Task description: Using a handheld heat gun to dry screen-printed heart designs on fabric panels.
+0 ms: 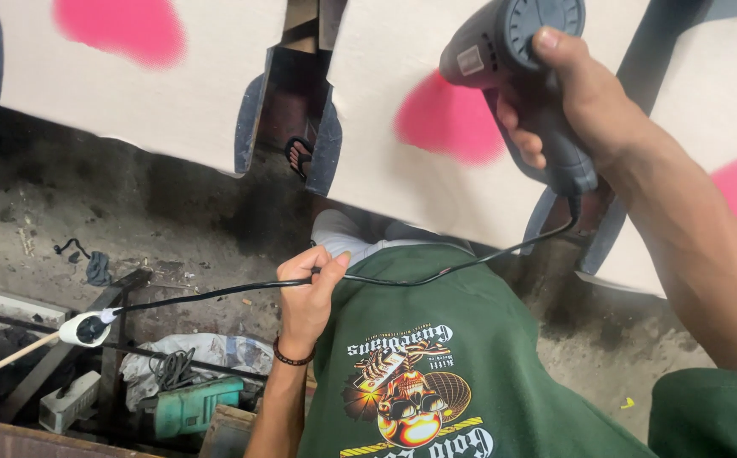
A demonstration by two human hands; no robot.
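The right hand (567, 110) gripped a dark grey power tool (517, 59) by its handle, fingers wrapped tight and thumb on the round back of the housing, raised in front of a white panel (402, 51) marked with pink blotches. The left hand (307, 293) pinched the tool's black cord (216, 293) between thumb and closed fingers, apparently keeping the slack clear of the body. The cord ran to a white plug socket (84, 329). A green drill (194, 405) lay on the floor (63, 220) below; no container showed.
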